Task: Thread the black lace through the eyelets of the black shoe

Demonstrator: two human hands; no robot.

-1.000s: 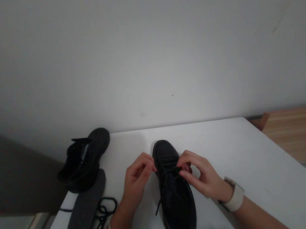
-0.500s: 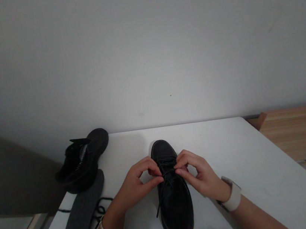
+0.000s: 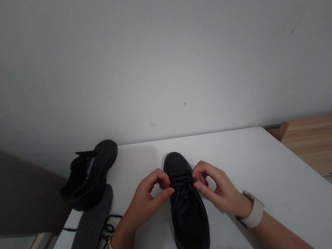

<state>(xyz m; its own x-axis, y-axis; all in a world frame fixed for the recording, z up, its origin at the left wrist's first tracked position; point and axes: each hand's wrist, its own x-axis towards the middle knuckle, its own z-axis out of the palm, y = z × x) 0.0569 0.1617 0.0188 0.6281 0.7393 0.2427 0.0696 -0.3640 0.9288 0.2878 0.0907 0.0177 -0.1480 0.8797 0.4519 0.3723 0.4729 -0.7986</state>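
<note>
You're at the white rectangular table (image 3: 250, 162), and the black leather lace-up shoe (image 3: 189, 215) sits in the middle of it, toe pointing away from you, heel at the near edge. Both hands are on its thin black lace (image 3: 181, 178), up at the eyelets. Your left hand (image 3: 147, 200) has thumb and forefinger pinched on the lace at the shoe's left side; your right hand (image 3: 219, 189), pale watch on that wrist, pinches the lace on the right side.

Here's the risk as I judge it: pull harder on one side and the light shoe may twist or slide on that smooth top, since nothing pins it down. The lace is dark on dark, so you could easily grab the wrong strand or miss an eyelet.

Around you: the second black shoe (image 3: 91, 173) lies at the far left corner, partly over the table edge, so a stray elbow could knock it off. Near it lies a flat dark grey insole (image 3: 88, 241), and beside that a loose black lace (image 3: 108, 232) in loops, close to your left forearm. Nothing sits between your hands and the shoe.
</note>
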